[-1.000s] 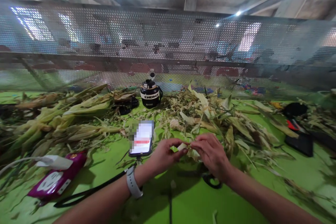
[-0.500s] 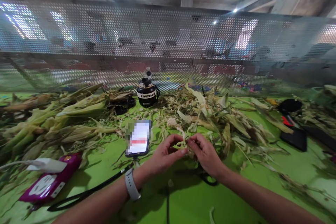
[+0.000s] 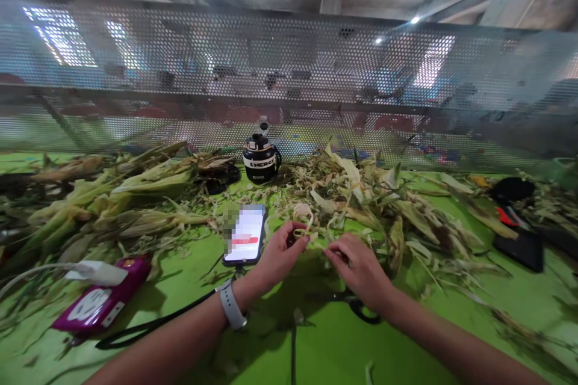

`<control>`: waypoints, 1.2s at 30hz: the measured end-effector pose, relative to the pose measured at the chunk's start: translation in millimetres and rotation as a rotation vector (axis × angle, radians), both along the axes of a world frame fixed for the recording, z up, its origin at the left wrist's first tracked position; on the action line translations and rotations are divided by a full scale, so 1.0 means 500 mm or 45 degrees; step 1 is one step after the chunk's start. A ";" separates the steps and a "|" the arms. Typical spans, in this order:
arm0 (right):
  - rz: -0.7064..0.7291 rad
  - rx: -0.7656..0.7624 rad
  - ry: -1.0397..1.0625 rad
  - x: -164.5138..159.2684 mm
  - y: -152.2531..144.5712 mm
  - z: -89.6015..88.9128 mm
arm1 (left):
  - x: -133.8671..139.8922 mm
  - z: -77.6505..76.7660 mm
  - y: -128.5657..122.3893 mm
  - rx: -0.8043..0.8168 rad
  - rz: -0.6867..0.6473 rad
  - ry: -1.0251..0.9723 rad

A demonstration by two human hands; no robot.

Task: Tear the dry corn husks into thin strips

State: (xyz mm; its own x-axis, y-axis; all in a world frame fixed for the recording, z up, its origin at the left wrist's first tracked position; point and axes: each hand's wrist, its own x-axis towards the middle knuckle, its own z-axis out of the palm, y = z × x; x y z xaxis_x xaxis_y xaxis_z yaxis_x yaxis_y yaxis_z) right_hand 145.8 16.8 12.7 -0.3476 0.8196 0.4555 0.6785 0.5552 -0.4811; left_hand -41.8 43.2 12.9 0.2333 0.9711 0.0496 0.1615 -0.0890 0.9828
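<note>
My left hand, with a pale watch on its wrist, pinches a thin, pale strip of corn husk that curls up in a small loop above the fingers. To its right, my right hand has thumb and forefinger pressed together. A thin end of the strip seems to run to those fingertips, though it is blurred. Black-handled scissors lie on the green table, partly below my right hand. Just beyond both hands spreads a heap of dry, shredded husks.
A lit phone lies left of my hands, near a black strap. Further left are a purple pack with a white plug and longer husks. A black bottle stands before the perforated metal screen. A dark flat object lies right.
My hands have moved apart: the left has shifted left, and the gap between the fingertips is wider. The camera view has swung slightly left.
</note>
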 end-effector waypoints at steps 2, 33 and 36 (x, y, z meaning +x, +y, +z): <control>0.073 0.345 -0.253 0.004 -0.006 0.000 | 0.000 -0.002 -0.001 0.109 -0.041 0.140; 0.231 -0.261 0.724 -0.002 -0.009 0.021 | 0.014 0.008 -0.017 -0.437 -0.242 -0.522; 0.348 -0.201 0.704 -0.001 -0.007 0.024 | 0.013 0.006 -0.016 -0.421 -0.253 -0.527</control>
State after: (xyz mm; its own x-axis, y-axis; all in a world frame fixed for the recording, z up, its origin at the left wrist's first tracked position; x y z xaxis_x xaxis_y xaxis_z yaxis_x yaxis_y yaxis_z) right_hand 145.4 13.3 24.9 -0.3019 0.8064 0.5086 0.1499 0.5670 -0.8100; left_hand -35.4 35.3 16.0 0.4393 0.8898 -0.1236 -0.2315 0.2451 0.9415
